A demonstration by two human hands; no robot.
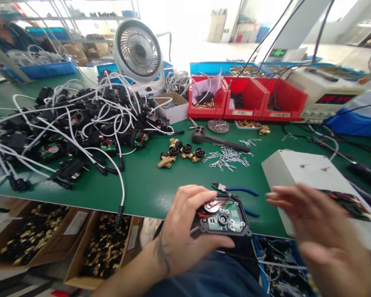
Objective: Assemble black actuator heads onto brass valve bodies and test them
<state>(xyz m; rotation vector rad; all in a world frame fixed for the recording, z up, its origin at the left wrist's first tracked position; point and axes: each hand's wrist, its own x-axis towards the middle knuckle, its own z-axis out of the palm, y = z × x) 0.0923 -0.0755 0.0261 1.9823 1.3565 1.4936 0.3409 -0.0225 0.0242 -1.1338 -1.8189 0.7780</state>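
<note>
My left hand (pixel 188 218) grips a black plastic housing (pixel 247 225) at the front edge of the bench. Inside the housing show a green circuit board (pixel 218 225), red wires and a round silver part. Just beyond it lie pliers (pixel 243 190) with blue handles, partly hidden by the housing. My right hand (pixel 318 231) is in the air to the right, blurred by motion, fingers stretched out and nothing visible in it. It is in front of a grey-white box (pixel 297 173) that has black and red parts on its top.
At left is a heap of black units with white cables (pixel 80 123). Brass fittings (pixel 182 152), metal clips (pixel 227 159) and a dark mallet (pixel 219 140) lie mid-bench. Behind stand red bins (pixel 247 99), a fan (pixel 139 53) and an instrument (pixel 327 93). Cartons (pixel 68 272) sit below.
</note>
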